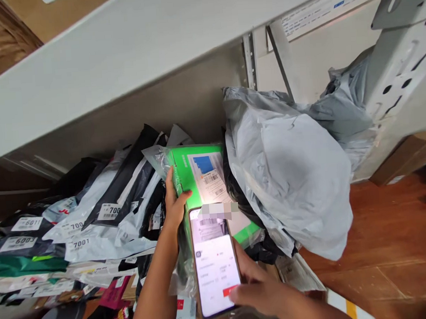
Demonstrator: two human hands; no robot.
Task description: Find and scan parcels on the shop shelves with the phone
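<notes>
Hands are apart, both loaded: right hand (256,285) has the phone (216,276) gripped, thumb at the red button on screen; left hand (175,201) is clamped on the left edge of the green package (185,176), thumb on its front face.

Using the package as reference: phone overlaps its lower part, nearer the camera. Can't tell if they touch. Risk: thumb is working the screen, so phone grip is probably weaker; a bump on the package could knock it loose. Stray tap also possible.

Package wears loose clear film, likely slick. Left hand has one edge only, so I'd expect twist or slip if the far side drags. Label (211,179) faces up, part bright with glare; that plus tilt could spoil a read.

Edges: numbered pouches (109,210) lean close on the package's left, tight for knuckles, could slide if brushed. Black bag (232,177) is just beside its right edge, big grey bag (286,164) right of that; a sideways pull may snag the plastic. Upper shelf (118,54) overhangs above the package, limiting lift. Best room looks toward the camera. Farther right, past the grey bag: wooden floor (387,244), then a carton (406,158).
</notes>
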